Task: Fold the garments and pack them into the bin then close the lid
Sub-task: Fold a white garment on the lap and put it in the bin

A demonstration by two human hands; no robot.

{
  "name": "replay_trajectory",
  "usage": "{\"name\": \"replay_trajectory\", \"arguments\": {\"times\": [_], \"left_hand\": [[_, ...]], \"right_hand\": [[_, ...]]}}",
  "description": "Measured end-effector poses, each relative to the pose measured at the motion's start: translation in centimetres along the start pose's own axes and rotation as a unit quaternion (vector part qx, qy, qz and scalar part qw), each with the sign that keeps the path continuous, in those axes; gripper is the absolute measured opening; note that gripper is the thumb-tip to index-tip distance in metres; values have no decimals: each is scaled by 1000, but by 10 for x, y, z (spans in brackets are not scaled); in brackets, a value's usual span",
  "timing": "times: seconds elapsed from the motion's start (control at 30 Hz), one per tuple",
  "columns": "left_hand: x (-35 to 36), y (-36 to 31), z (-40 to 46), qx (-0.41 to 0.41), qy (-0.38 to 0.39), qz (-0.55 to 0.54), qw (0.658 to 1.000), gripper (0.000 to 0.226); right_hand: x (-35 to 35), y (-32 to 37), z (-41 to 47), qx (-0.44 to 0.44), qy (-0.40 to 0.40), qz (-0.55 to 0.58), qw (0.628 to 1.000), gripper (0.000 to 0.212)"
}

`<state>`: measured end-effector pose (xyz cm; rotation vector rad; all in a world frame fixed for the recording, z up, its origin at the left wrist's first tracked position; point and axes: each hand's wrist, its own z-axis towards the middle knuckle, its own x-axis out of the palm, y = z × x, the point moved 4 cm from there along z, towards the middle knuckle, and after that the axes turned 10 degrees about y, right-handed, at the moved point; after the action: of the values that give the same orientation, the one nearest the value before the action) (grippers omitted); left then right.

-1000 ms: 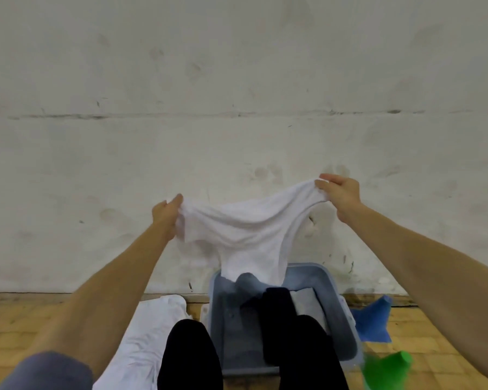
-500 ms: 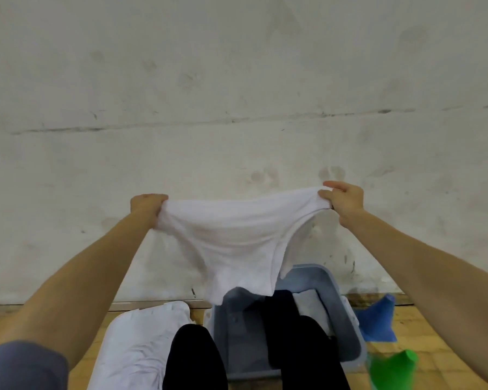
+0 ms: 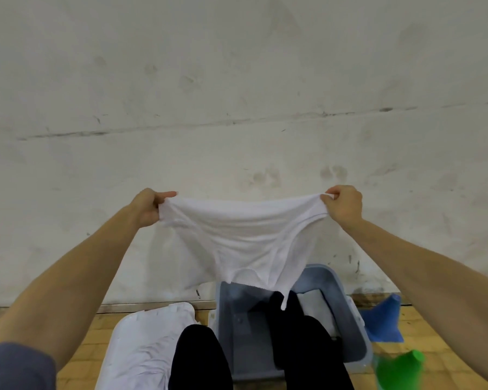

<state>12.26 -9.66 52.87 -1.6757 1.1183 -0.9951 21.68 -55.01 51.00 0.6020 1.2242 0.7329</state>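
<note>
A white garment hangs stretched in the air in front of the wall. My left hand pinches its left top corner and my right hand pinches its right top corner. Its lower edge dangles just above the grey-blue bin, which stands open on the floor with a pale folded item inside. A white lid or sheet-like white thing lies on the floor left of the bin. My black-clad legs hide part of the bin.
A blue cloth lies on the floor right of the bin. A green object sits at the lower right. The marked white wall rises close behind the bin. The floor is yellow-brown tile.
Both hands have moved apart and slightly down, pulling the white garment wider and tauter. The garment's lower edge has lifted out of the bin.
</note>
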Motion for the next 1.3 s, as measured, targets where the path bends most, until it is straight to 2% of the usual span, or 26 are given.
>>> {"name": "replay_trajectory", "arguments": {"times": [0.07, 0.13, 0.2, 0.27, 0.37, 0.4, 0.43, 0.47, 0.53, 0.57, 0.63, 0.67, 0.7, 0.77, 0.83, 0.97, 1.07, 1.17, 1.3], "left_hand": [[2, 1, -2, -10, 39, 26, 999, 38], [3, 3, -1, -9, 48, 156, 987, 33], [1, 6, -2, -11, 41, 350, 936, 30], [-2, 9, -3, -10, 32, 506, 862, 12], [-5, 1, -1, 18, 19, 626, 779, 23], [-7, -2, 0, 31, 21, 632, 774, 20], [-11, -6, 1, 46, 23, 603, 796, 15], [-15, -8, 3, 57, 22, 527, 848, 13], [-18, -1, -1, 69, 37, 280, 957, 8], [-15, 7, -5, 72, 70, 142, 985, 8], [-8, 33, -7, 50, 143, -68, 986, 14], [-8, 47, -3, 44, 140, -117, 982, 27], [-10, 60, 2, 33, 111, -136, 984, 33], [-15, 85, 13, -7, 30, -102, 994, 33], [-19, 104, 23, -37, 2, -84, 996, 39], [-19, 106, 31, -61, -9, -63, 996, 33], [-10, 101, 36, -83, -4, -43, 996, 30], [13, 89, 35, -75, 5, -66, 995, 28], [38, 78, 34, -62, 23, -65, 996, 26]], "right_hand": [[5, 0, 3, 11, 9, 17, 1000, 10], [8, -2, 3, 39, 34, 80, 995, 10], [11, -9, 1, 67, 55, 138, 987, 12], [11, -13, -3, 63, 57, 158, 984, 13], [6, -14, -4, 43, 67, 183, 980, 20], [5, -15, -3, 45, 80, 201, 975, 21], [4, -14, -3, 55, 94, 230, 967, 18], [3, -14, -2, 68, 105, 264, 956, 14], [5, -15, 2, 105, 106, 306, 940, 17], [8, -18, 3, 127, 115, 307, 936, 20], [19, -19, 4, 151, 153, 337, 916, 21], [26, -21, 6, 160, 151, 361, 906, 20], [30, -23, 9, 169, 127, 368, 906, 22], [37, -32, 13, 174, 69, 312, 931, 34], [46, -40, 12, 165, 52, 268, 948, 31], [44, -45, 10, 112, -10, 162, 980, 43], [54, -34, 9, 74, -9, 121, 990, 47], [68, -22, 7, 74, -8, 131, 989, 47], [90, 3, 0, 16, 31, 163, 986, 47]]}}
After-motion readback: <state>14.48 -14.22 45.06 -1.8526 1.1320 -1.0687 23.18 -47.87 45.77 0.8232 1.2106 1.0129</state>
